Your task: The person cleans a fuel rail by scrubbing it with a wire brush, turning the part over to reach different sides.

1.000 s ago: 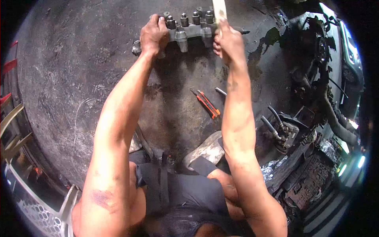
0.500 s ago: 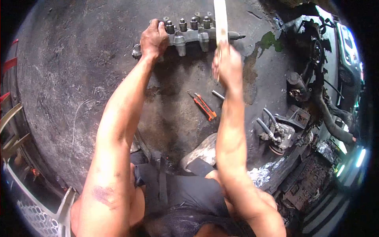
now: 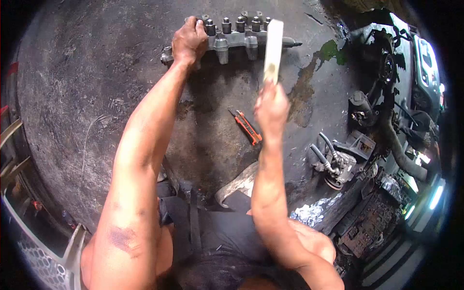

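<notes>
A grey cast metal part (image 3: 237, 41) with a row of upright studs lies across the floor ahead of me. Its left end is gripped by my left hand (image 3: 190, 42), with the fingers wrapped over the top. My right hand (image 3: 271, 107) is closed round the lower end of a pale, flat stick (image 3: 273, 48). The stick's upper end overlaps the right side of the metal part in this view. On the floor between my forearms lies an orange-and-black tool (image 3: 248, 128) with a thin tip.
Hoses and a metal pump-like part (image 3: 338, 166) lie to the right. Beyond them sit a cylinder (image 3: 360, 106), a thick pipe (image 3: 401, 150) and other greasy parts. A white honeycomb grille (image 3: 46, 268) stands at lower left. A green stain (image 3: 331, 50) marks the floor.
My right hand has drawn back towards me with the stick, whose whole upper end now shows. My left hand stays on the metal part.
</notes>
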